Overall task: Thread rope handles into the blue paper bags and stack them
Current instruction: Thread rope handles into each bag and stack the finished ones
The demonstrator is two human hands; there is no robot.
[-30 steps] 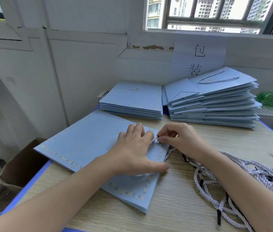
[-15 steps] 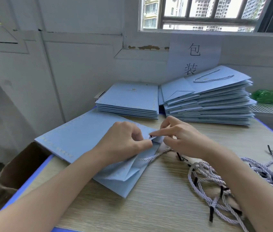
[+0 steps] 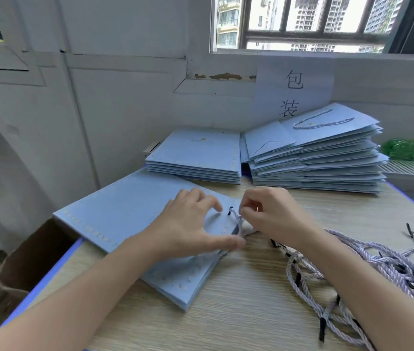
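Note:
A flat blue paper bag (image 3: 124, 211) lies tilted at the table's front left. My left hand (image 3: 188, 226) presses on its right end, fingers spread and thumb stretched toward the bag's edge. My right hand (image 3: 271, 214) pinches a pale twisted rope handle (image 3: 237, 220) just beside it. The rope's black tip stands at the bag's top edge, between the two hands. A loose pile of rope handles (image 3: 378, 269) lies at the right, under my right forearm.
Two stacks of blue bags stand at the back: a lower one (image 3: 195, 155) and a taller one (image 3: 322, 158) with a handle showing on top. A green packet (image 3: 413, 149) lies far right. A cardboard box (image 3: 31, 259) sits below the table's left edge.
My left hand had lifted and folded the bag's right end; now the bag lies flat again under its spread fingers. The rope's black tip now pokes up at the bag's edge.

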